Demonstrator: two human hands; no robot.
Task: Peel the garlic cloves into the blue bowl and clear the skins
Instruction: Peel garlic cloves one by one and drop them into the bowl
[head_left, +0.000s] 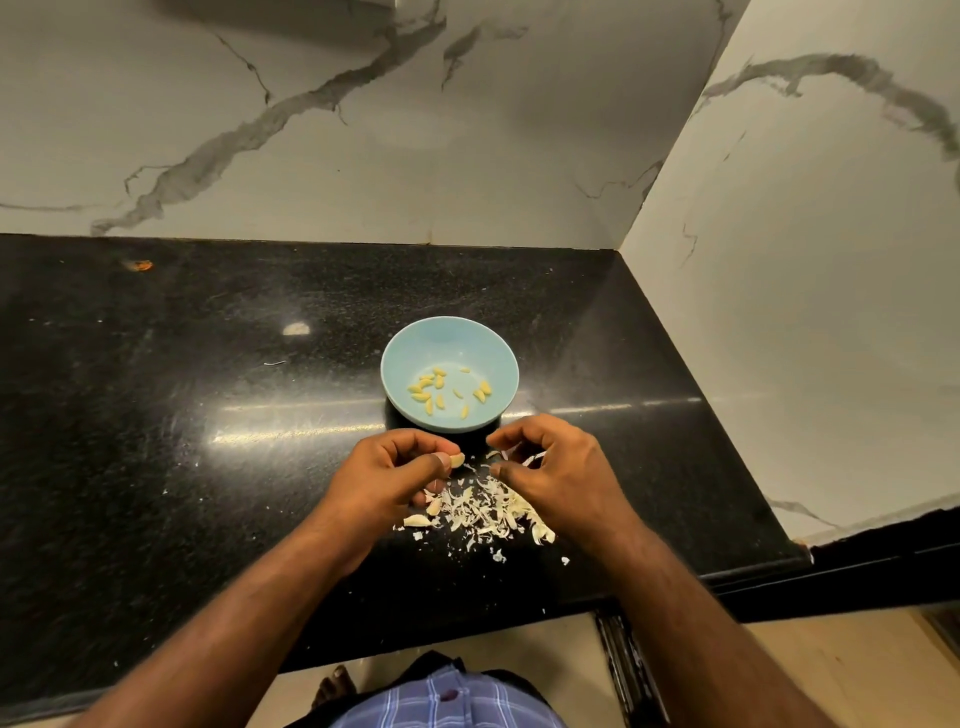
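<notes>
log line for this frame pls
left hand: pinches clove | right hand: holds skin | blue bowl: peeled cloves | skins pile: on counter

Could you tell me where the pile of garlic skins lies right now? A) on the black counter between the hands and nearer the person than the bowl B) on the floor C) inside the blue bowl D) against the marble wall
A: the garlic skins lie heaped on the black counter between the left hand and right hand, while the blue bowl holds only peeled cloves.

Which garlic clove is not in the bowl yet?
The garlic clove pinched in the left hand, just in front of the blue bowl. The other peeled cloves lie inside the bowl.
</notes>
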